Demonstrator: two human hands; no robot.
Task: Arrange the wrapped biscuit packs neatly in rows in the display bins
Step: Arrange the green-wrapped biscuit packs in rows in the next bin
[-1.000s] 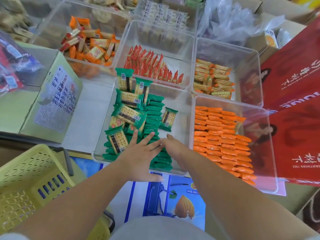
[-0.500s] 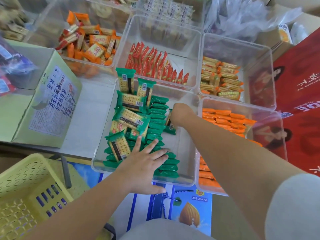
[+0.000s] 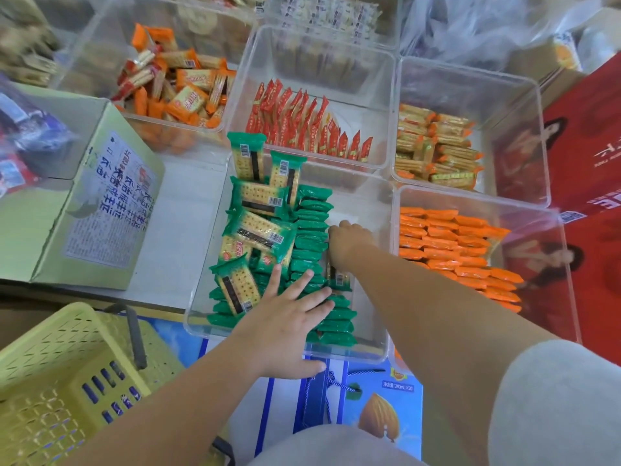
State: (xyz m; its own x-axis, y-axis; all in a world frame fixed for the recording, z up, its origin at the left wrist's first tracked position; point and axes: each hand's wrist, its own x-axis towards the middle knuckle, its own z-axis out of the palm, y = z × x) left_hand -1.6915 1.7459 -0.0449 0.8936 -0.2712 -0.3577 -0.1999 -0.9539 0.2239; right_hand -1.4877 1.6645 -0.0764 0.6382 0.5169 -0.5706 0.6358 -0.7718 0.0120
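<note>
A clear display bin in the middle holds green wrapped biscuit packs. A row of them stands on edge down the bin's centre, and loose packs lie piled on the left side. My left hand rests flat with spread fingers on the near end of the row. To the right of the row, my right hand reaches into the bin and grips one green pack, held against the row's side. Most of that pack is hidden under the hand and wrist.
Neighbouring clear bins hold orange packs, red packs, yellow-brown packs and mixed orange packs. A yellow basket sits at the near left, a green carton on the left, and red cartons on the right.
My right hand went from the row's near end to the loose green pack at the bin's right, took hold of it and drew it nearer along the row. My left hand stayed put.
</note>
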